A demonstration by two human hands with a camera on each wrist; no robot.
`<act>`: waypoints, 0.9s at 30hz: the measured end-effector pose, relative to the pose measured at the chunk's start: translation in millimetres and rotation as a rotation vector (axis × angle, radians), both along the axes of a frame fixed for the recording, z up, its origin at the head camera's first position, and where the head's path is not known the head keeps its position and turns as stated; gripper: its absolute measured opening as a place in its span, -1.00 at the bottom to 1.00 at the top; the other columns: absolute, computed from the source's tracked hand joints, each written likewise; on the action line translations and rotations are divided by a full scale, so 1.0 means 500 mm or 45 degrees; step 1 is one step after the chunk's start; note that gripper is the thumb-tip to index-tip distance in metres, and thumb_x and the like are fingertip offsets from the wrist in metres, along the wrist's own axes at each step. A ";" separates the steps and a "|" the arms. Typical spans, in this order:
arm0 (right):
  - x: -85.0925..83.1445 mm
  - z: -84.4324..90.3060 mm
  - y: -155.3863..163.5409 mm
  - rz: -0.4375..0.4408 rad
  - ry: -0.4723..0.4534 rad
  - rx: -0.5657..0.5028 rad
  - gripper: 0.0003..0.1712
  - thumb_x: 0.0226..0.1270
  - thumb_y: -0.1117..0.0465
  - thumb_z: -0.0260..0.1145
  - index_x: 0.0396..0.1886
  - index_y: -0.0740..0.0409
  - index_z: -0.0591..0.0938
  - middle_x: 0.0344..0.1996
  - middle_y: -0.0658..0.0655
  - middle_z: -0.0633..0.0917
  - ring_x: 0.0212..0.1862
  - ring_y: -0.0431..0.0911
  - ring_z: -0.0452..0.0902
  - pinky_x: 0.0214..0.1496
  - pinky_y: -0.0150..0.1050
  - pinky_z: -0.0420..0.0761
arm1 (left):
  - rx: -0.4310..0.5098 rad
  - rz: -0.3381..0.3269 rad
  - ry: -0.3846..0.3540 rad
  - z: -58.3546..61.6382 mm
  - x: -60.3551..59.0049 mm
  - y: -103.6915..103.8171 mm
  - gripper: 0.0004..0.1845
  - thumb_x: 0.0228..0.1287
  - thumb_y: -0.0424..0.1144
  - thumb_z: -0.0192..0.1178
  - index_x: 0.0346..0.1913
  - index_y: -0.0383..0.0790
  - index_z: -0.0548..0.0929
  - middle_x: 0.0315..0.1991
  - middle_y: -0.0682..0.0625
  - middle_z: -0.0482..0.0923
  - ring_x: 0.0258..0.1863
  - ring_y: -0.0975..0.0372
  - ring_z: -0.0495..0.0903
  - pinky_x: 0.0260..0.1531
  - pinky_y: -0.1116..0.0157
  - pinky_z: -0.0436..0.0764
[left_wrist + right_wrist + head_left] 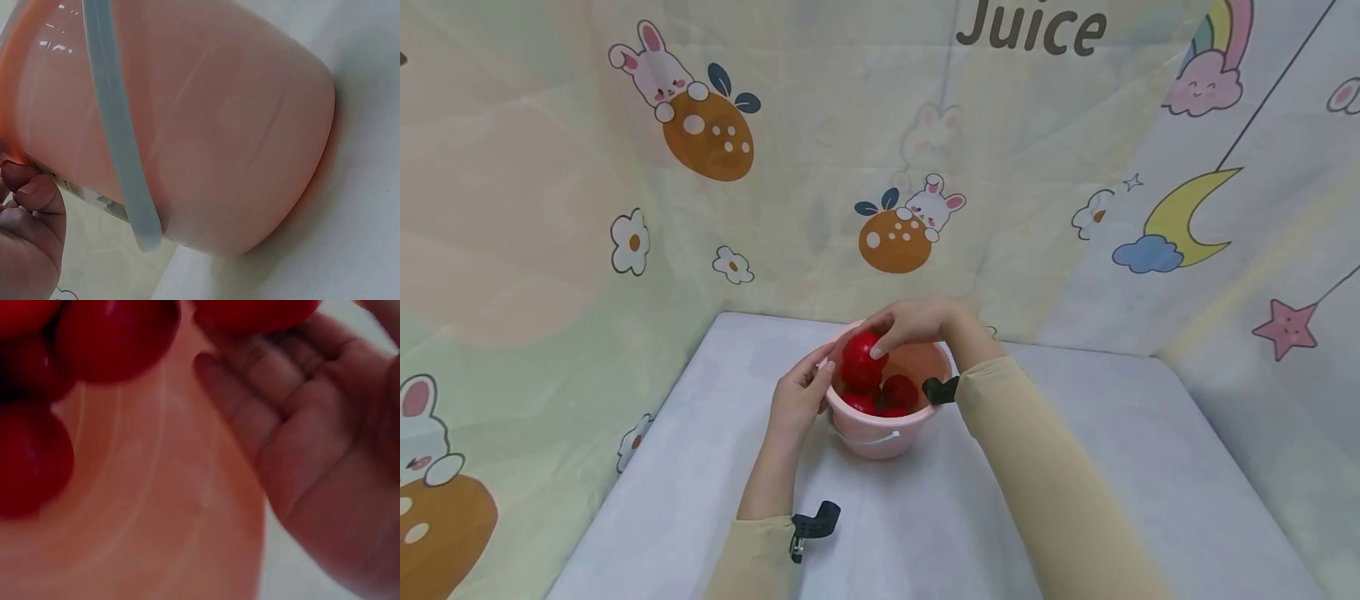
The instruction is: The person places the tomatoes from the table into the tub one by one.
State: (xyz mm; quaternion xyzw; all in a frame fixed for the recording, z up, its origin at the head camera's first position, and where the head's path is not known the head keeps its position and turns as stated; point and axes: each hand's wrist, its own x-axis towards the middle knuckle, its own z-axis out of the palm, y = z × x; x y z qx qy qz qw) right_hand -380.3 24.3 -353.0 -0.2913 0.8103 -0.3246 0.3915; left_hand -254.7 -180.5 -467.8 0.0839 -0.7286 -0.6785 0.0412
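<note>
A pink bucket [880,437] with a pale handle [115,112] stands upright on the table. My left hand [796,404] grips its rim on the left side, thumb and fingers pinching the edge. Reaching over the bucket from the right, my right hand [917,323] holds a smooth red round fruit [859,358] near the rim. Its exact kind cannot be told. Several more red fruits [900,392] lie in the bucket below. In the right wrist view, the held fruit [256,312] sits against the fingers, partly cut off by the frame's top.
A white cloth-covered table [1120,450] extends on both sides of the bucket. Behind it hangs a printed curtain [820,225] with rabbits and flowers, close to the table's back edge. Each wrist carries a black camera mount [816,523].
</note>
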 end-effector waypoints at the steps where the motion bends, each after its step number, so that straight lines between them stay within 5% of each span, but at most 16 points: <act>1: 0.002 -0.005 -0.004 -0.002 -0.010 0.006 -0.38 0.05 -0.02 0.56 0.17 -0.30 0.61 0.12 -0.04 0.64 0.26 0.01 0.44 0.20 0.15 0.57 | -0.002 -0.002 0.003 -0.001 0.000 0.000 -0.60 0.28 0.18 0.24 0.19 0.43 0.58 -0.36 -0.08 0.43 -0.49 0.13 0.45 -0.46 0.39 0.54; 16: 0.013 -0.029 -0.025 -0.104 -0.064 0.005 -0.33 0.00 0.00 0.58 0.18 -0.36 0.59 0.18 -0.06 0.57 0.32 0.03 0.35 0.21 0.20 0.55 | 0.011 0.003 -0.021 0.001 0.000 -0.003 -0.64 0.28 0.16 0.25 0.14 0.51 0.58 -0.34 -0.09 0.46 -0.45 0.11 0.45 -0.44 0.36 0.57; 27: 0.020 -0.035 -0.025 -0.039 -0.125 -0.102 -0.42 0.24 0.20 0.41 0.25 -0.27 0.56 0.28 -0.02 0.55 0.39 0.03 0.32 0.26 0.20 0.51 | 0.013 -0.005 0.029 0.002 0.005 -0.002 -0.64 0.32 0.13 0.23 0.17 0.43 0.59 -0.40 -0.09 0.41 -0.52 0.12 0.42 -0.49 0.39 0.51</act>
